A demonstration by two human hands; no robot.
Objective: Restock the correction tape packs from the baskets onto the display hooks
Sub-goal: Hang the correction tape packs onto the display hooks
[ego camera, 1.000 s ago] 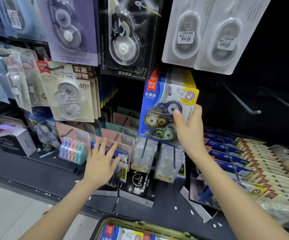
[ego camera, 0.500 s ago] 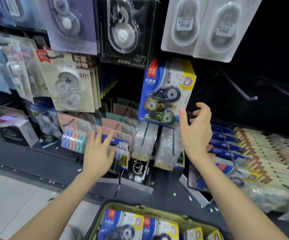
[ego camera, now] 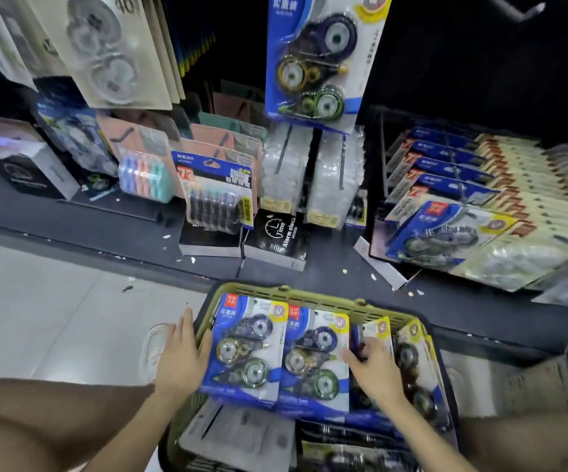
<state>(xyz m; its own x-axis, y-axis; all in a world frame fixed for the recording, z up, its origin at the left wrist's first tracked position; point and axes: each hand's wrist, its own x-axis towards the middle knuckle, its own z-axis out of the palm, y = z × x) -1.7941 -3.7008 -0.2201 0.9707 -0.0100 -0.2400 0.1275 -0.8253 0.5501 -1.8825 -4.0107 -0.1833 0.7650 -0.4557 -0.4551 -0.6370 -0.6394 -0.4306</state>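
Flat and straight-fingered, the left hand point(ego camera: 182, 362) rests against the left rim of the green basket point(ego camera: 313, 299), touching the leftmost correction tape pack point(ego camera: 245, 352). The right hand point(ego camera: 376, 371) reaches among upright packs toward the basket's right side. Its fingers meet one pack's edge, but I cannot tell whether they grip it. Behind the basket runs the dark shelf point(ego camera: 112, 226), stocked with stationery. The basket sits before the shelf's front edge and holds a second pack point(ego camera: 313, 359) just beside the first. One hung pack point(ego camera: 316, 56) dangles above the shelf, and a loose pack point(ego camera: 442, 229) lies toward its right end.
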